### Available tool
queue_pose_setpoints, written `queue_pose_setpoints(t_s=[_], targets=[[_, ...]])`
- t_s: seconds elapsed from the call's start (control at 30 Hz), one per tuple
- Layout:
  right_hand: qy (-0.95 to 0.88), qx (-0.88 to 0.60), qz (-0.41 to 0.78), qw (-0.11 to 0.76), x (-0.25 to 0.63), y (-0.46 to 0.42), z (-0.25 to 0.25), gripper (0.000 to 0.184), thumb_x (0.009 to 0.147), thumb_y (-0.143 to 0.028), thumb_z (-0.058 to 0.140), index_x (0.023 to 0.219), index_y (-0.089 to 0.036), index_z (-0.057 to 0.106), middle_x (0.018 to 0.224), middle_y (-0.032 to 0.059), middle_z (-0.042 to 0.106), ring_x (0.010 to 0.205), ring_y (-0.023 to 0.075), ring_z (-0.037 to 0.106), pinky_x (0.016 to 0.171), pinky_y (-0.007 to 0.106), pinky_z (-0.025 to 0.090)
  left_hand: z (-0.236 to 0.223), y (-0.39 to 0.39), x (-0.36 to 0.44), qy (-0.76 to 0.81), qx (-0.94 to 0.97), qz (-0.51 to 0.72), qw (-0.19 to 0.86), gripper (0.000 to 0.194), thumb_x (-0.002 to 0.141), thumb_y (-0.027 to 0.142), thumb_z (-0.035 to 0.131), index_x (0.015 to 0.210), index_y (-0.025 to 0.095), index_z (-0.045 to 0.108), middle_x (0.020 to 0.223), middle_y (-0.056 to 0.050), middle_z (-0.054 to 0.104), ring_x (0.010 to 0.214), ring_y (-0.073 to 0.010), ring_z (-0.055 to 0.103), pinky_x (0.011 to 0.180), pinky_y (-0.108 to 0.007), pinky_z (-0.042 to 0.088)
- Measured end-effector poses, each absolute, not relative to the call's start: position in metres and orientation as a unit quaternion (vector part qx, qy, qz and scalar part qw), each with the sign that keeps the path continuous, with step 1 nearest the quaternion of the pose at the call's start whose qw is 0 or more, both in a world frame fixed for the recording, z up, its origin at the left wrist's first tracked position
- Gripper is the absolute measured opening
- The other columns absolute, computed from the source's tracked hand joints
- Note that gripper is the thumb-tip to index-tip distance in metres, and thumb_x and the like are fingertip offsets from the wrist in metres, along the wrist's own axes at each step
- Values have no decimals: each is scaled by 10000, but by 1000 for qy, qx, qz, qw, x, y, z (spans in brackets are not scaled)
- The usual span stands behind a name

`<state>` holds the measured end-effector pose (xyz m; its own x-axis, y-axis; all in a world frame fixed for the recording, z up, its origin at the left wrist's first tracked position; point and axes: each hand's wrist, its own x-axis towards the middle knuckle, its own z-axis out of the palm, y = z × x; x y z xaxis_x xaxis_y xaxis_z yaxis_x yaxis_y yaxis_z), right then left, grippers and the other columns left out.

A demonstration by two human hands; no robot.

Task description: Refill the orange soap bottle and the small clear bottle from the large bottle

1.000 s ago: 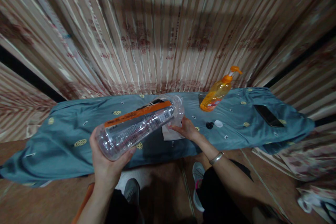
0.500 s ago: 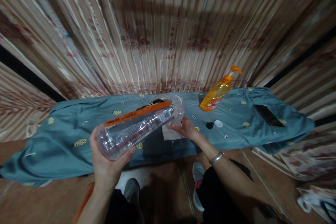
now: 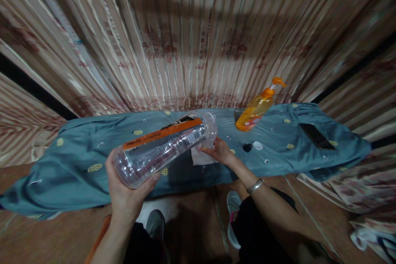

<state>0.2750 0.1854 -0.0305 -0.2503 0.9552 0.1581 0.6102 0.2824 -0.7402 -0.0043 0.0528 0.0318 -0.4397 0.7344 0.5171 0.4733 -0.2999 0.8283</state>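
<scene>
My left hand (image 3: pixel 125 192) grips the base of a large clear plastic bottle (image 3: pixel 163 146) with an orange label, held tilted with its neck pointing away toward the table. My right hand (image 3: pixel 220 152) is at the bottle's neck, fingers closed near a white folded cloth (image 3: pixel 199 157) lying on the blue-grey cloth (image 3: pixel 77 152) that covers the table. What the right fingers pinch is hidden behind the bottle. A silver bangle (image 3: pixel 255 186) sits on my right wrist.
An orange pump soap bottle (image 3: pixel 258 107) stands at the back right. A small black cap (image 3: pixel 247 147) and a white cap (image 3: pixel 257 145) lie beside my right hand. A dark phone (image 3: pixel 316 136) rests far right. Striped curtains (image 3: pixel 185 37) hang behind. My shoes (image 3: pixel 155 225) show below.
</scene>
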Motion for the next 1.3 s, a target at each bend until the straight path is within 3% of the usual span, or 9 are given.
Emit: queue_pose_setpoints(t_s=[0.47, 0.73, 0.93, 1.1, 1.3], targets=[[-735, -539, 288, 293, 275, 185, -30, 572, 805, -330, 830, 1314, -191, 610, 1219, 131, 773, 1122, 351, 741, 937, 440, 585, 35, 53, 0, 593, 484, 630, 132, 963, 500, 455, 953, 1344, 252, 538, 1290, -132, 574, 1153, -362, 604, 1000, -548, 524], [-735, -540, 283, 297, 275, 186, -33, 523, 794, -322, 832, 1259, -179, 641, 1205, 144, 770, 1118, 355, 741, 942, 452, 586, 28, 51, -7, 589, 520, 608, 116, 966, 556, 426, 951, 1398, 267, 507, 1327, -124, 561, 1187, -331, 608, 1005, -480, 533], [-735, -541, 283, 296, 274, 186, -32, 505, 800, -333, 825, 1253, -203, 644, 1230, 127, 763, 1124, 347, 738, 956, 451, 582, 30, 52, -5, 578, 512, 621, 138, 968, 545, 400, 954, 1392, 281, 501, 1334, -115, 552, 1212, -335, 591, 1040, -502, 511], [-737, -535, 286, 298, 274, 185, -31, 501, 804, -336, 821, 1252, -193, 650, 1238, 129, 761, 1142, 349, 732, 966, 447, 578, 39, 51, 5, 590, 469, 641, 142, 930, 552, 489, 929, 1370, 294, 531, 1345, -103, 560, 1230, -352, 587, 1073, -537, 492], [-737, -535, 286, 299, 275, 185, -31, 576, 798, -332, 826, 1317, -203, 611, 1241, 129, 764, 1141, 348, 736, 962, 454, 583, 44, 49, 11, 594, 462, 642, 148, 925, 533, 445, 939, 1352, 285, 541, 1318, -99, 574, 1220, -351, 603, 1075, -530, 495]])
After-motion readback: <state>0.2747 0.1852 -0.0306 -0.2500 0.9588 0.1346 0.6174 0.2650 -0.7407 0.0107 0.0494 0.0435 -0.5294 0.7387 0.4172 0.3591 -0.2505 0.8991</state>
